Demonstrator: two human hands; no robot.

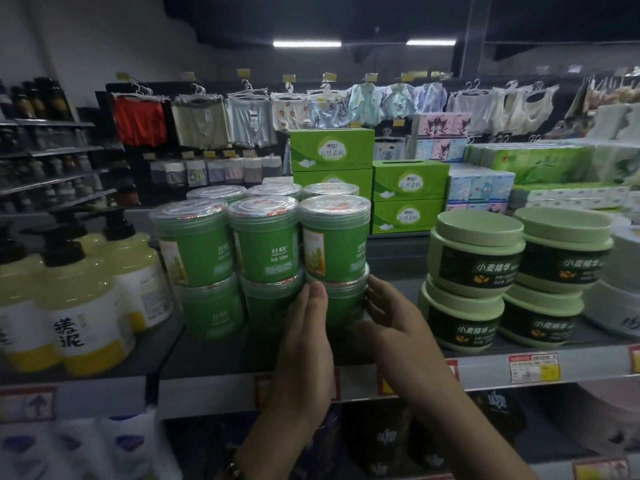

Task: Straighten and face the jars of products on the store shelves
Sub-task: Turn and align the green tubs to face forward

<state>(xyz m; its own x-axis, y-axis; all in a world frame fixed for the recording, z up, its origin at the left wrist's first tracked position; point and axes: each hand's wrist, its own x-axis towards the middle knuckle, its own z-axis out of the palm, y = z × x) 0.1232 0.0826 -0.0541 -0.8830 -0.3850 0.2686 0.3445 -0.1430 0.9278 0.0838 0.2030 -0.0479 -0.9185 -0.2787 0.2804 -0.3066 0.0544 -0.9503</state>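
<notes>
Left hand [306, 327], right hand [393, 318], seemingly holding green jar [344, 301]

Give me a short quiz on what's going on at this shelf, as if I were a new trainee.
1. True or false: the left hand and the right hand both touch a green jar in the bottom layer of the stack.
2. What stands on the shelf just right of that stack?
A. pale green tubs with dark labels
B. red tins
C. juice cartons
3. Fill in: the pump bottles left of the stack are pale ___ with black pumps.

Key: 1 true; 2 A; 3 yellow.
</notes>
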